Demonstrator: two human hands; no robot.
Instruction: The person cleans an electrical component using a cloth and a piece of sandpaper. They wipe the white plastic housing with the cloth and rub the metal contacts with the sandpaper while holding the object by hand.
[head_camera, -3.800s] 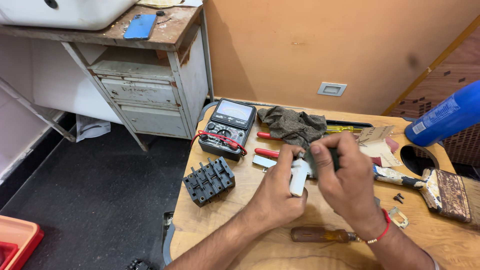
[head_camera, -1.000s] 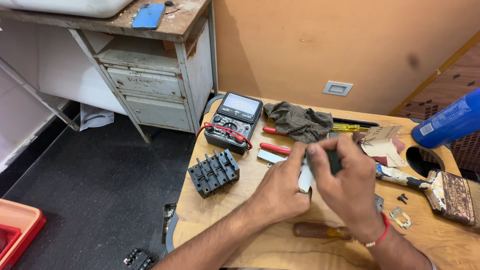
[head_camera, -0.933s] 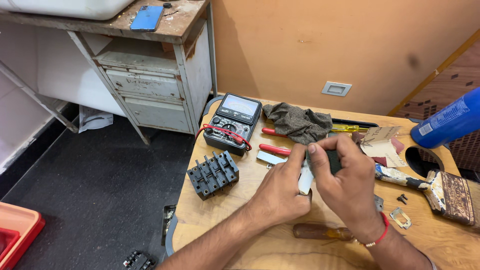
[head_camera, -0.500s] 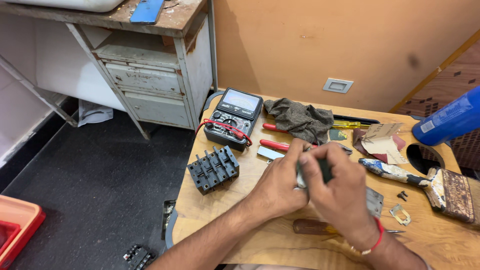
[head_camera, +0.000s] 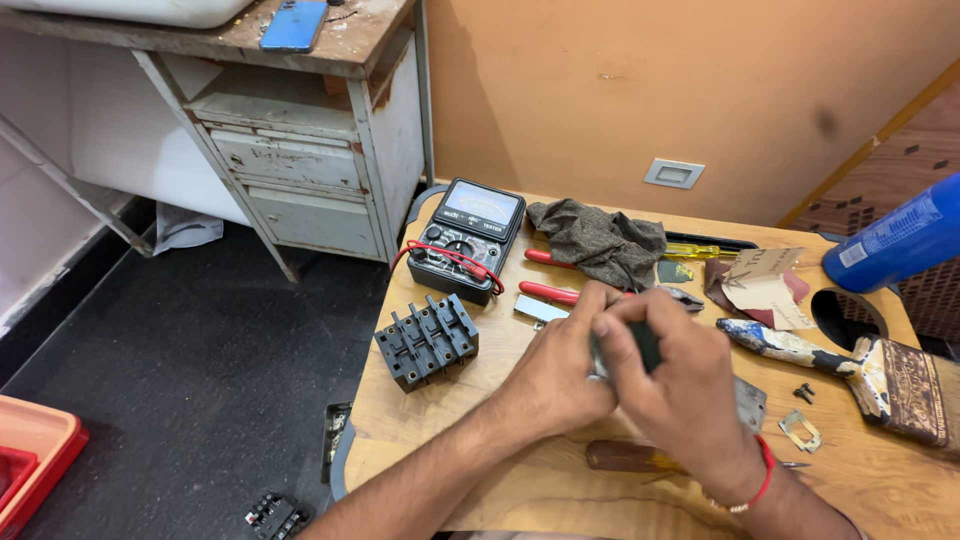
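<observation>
A wooden counter (head_camera: 480, 490) carries everything, with an old cabinet (head_camera: 300, 170) standing beyond its far left corner. A blue cylinder (head_camera: 895, 240) juts in at the right edge. On the counter, a grey rag (head_camera: 595, 240) lies near the back beside a black meter (head_camera: 465, 238) with red leads. A paint-crusted brush (head_camera: 860, 365) rests at the right, and a black terminal block (head_camera: 427, 340) sits left of the hands. At the centre, the left hand (head_camera: 555, 375) and right hand (head_camera: 680, 385) press together, both curled tight around a small dark part (head_camera: 645, 345), mostly hidden by fingers. Red-handled pliers (head_camera: 550, 292) lie just behind them; a screwdriver (head_camera: 625, 457) lies under the right wrist.
</observation>
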